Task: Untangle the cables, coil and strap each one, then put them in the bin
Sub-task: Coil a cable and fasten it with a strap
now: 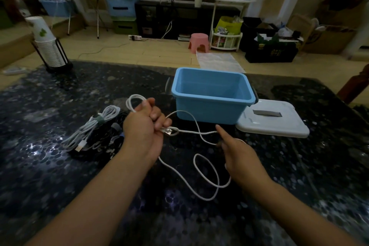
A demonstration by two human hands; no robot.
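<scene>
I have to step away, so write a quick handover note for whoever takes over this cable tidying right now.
Left hand: fingers curled round the first loops of the white cable, USB plug poking out near the thumb.
Right hand: guiding the loose run of the same cable, index finger extended; the grip itself is hard to see.
Blue bin: open on the table, nothing visible inside; its white lid lies to its right.
Done: one strapped white cable lies on the pile of black cables to the left.
Left: finish coiling and strap this cable, check the black ones, then bin everything.
</scene>
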